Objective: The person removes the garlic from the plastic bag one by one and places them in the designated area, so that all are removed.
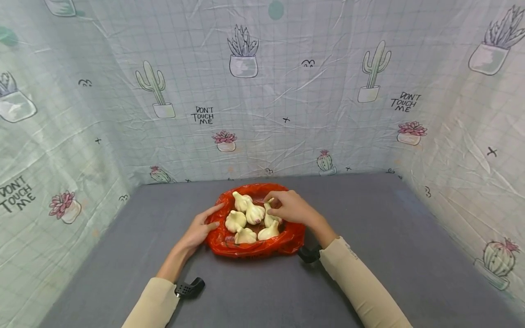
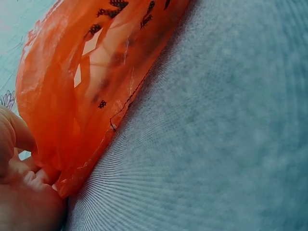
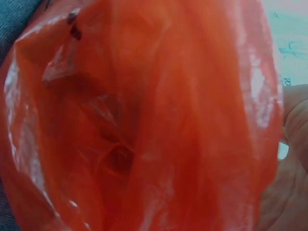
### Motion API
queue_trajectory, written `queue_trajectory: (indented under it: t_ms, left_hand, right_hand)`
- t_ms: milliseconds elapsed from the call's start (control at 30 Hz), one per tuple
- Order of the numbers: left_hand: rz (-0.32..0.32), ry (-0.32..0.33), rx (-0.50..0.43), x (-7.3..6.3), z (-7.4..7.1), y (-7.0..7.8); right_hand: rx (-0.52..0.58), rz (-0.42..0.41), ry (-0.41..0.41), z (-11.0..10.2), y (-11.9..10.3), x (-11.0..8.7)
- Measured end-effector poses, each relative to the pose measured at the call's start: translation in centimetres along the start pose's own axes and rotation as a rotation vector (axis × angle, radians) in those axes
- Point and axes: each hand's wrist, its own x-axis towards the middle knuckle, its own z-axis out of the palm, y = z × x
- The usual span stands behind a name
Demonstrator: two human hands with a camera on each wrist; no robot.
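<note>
A red plastic bag point(image 1: 254, 249) lies on the grey table with its mouth spread wide and rim rolled outward. Several pale garlic bulbs point(image 1: 255, 213) sit inside it. At the bag's left side, my left hand point(image 1: 199, 231) holds the rim, thumb over the inner edge; the left wrist view shows the fingers against the orange-looking plastic point(image 2: 53, 96). My right hand point(image 1: 293, 208) reaches over the right rim and pinches the neck of the rightmost garlic bulb point(image 1: 271, 220). In the right wrist view, the bag wall point(image 3: 192, 120) hides the bulbs and most of that hand.
Grey cloth covers the tabletop point(image 1: 123, 255). A pale curtain point(image 1: 266, 100) printed with potted cacti stands behind and along both sides. Black wrist straps point(image 1: 190, 288) are on both forearms, the right one close to the bag's lower right edge.
</note>
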Motion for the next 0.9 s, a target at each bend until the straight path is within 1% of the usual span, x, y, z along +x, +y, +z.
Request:
queue_trajectory:
  t_ms: [133,233,400,467,633,800,900]
  left_hand:
    - [0.003,-0.005,-0.022,-0.09,-0.01,-0.41]
    - [-0.005,0.015,-0.029,-0.07,0.03,-0.57]
    - [0.019,0.032,-0.016,0.09,0.21,-0.57]
    - [0.034,0.032,-0.011,0.13,0.28,-0.53]
    - [0.056,0.062,0.007,0.14,0.51,-0.62]
    - [0.061,0.068,-0.002,0.13,0.69,-0.9]
    - [0.065,0.074,0.012,0.05,0.66,-0.99]
  right_hand:
    - [-0.005,0.02,0.003,0.31,-0.01,0.09]
    - [-0.015,0.028,0.003,0.45,-0.08,0.15]
    - [-0.036,0.013,0.02,0.51,0.22,0.39]
    - [-0.028,0.009,0.023,0.51,0.37,0.46]
    - [0.015,0.023,0.019,0.45,0.71,0.57]
    - [0.026,0.014,0.017,0.16,0.84,0.52]
    - [0.038,-0.001,0.013,0.0,0.81,0.48]
